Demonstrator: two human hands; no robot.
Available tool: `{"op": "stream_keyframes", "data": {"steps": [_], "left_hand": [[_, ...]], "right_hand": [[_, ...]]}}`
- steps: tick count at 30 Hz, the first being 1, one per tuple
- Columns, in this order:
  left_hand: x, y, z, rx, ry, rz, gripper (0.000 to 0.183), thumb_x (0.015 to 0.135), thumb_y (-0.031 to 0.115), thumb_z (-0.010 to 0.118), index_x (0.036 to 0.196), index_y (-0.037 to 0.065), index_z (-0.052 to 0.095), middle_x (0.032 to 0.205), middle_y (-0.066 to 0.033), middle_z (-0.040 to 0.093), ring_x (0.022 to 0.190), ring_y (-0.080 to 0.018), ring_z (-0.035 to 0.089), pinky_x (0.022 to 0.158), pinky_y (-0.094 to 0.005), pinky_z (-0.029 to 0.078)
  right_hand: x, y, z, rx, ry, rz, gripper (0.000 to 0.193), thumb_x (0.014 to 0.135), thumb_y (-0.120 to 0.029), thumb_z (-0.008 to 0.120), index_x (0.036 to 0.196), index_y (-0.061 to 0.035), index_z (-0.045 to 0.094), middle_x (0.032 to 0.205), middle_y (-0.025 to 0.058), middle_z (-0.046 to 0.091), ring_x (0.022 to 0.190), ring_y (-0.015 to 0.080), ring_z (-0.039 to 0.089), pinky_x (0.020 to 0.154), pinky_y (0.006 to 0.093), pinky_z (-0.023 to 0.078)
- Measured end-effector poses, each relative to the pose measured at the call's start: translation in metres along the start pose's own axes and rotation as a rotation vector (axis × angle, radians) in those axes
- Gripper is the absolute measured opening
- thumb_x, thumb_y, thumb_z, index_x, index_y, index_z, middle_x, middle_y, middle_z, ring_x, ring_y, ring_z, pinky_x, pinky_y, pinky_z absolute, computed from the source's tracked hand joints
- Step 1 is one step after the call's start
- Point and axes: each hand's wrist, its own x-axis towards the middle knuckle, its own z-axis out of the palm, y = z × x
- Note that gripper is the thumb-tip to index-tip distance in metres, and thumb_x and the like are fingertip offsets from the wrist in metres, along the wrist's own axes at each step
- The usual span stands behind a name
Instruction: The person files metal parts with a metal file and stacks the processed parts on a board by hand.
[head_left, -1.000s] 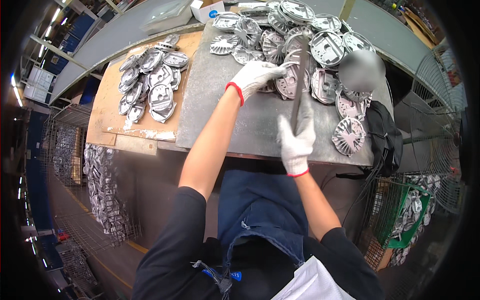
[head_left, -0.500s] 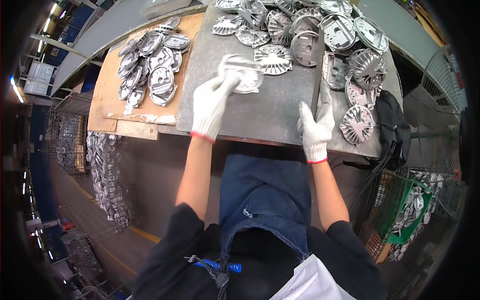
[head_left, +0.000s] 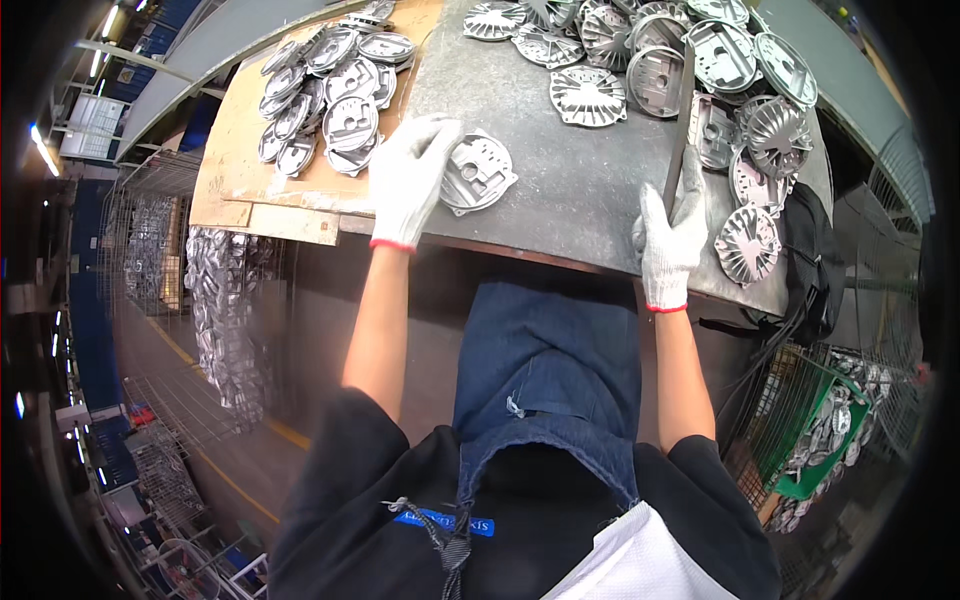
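Note:
My left hand, in a white knit glove with a red cuff, grips the left rim of a round, grey cast-metal cover. That cover is over the left part of the grey tabletop, its recessed side facing up; I cannot tell whether it touches the surface. In my gloved right hand is a long, flat, dark file, pointing away from me. The fingers wrap round its near end. Just right of this hand lies a finned metal cover.
A heap of similar covers spreads over the back and right of the tabletop. More covers are piled on a brown board at the left. A black bag hangs at the right edge. Wire cages with metal parts stand below.
My left hand has carried the cover leftward and toward me across the tabletop, away from the heap. My right hand still holds the file upright in view. The whole view has shifted slightly.

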Motion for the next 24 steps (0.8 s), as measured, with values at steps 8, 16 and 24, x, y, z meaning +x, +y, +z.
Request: {"op": "stream_keyframes", "data": {"steps": [8, 16, 24], "left_hand": [[0.006, -0.001, 0.016, 0.215, -0.147, 0.084, 0.025, 0.103, 0.023, 0.082, 0.109, -0.001, 0.085, 0.096, -0.0113, 0.082, 0.074, -0.0161, 0.078, 0.069, -0.0338, 0.06], [0.004, -0.016, 0.024, 0.236, -0.075, 0.073, 0.023, 0.098, 0.026, 0.085, 0.105, 0.005, 0.089, 0.104, -0.0112, 0.085, 0.091, -0.0263, 0.08, 0.088, -0.0397, 0.062], [-0.002, -0.041, 0.033, 0.273, 0.033, 0.22, 0.022, 0.095, 0.023, 0.088, 0.11, 0.007, 0.09, 0.115, -0.011, 0.084, 0.112, -0.0268, 0.076, 0.103, -0.0399, 0.058]], "right_hand": [[0.004, 0.003, 0.003, -0.053, -0.006, -0.008, 0.077, 0.104, 0.001, 0.075, 0.174, -0.004, 0.042, 0.148, 0.0122, 0.068, 0.062, 0.0054, 0.053, 0.054, 0.0231, 0.044], [0.002, 0.009, -0.004, -0.112, -0.057, 0.058, 0.077, 0.104, -0.001, 0.076, 0.173, -0.0021, 0.042, 0.15, 0.0128, 0.067, 0.07, 0.0054, 0.055, 0.059, 0.0225, 0.046], [0.004, -0.01, 0.006, -0.689, -0.317, -0.275, 0.07, 0.107, -0.016, 0.076, 0.172, -0.0072, 0.049, 0.169, 0.021, 0.059, 0.155, 0.0335, 0.059, 0.128, 0.042, 0.045]]}}
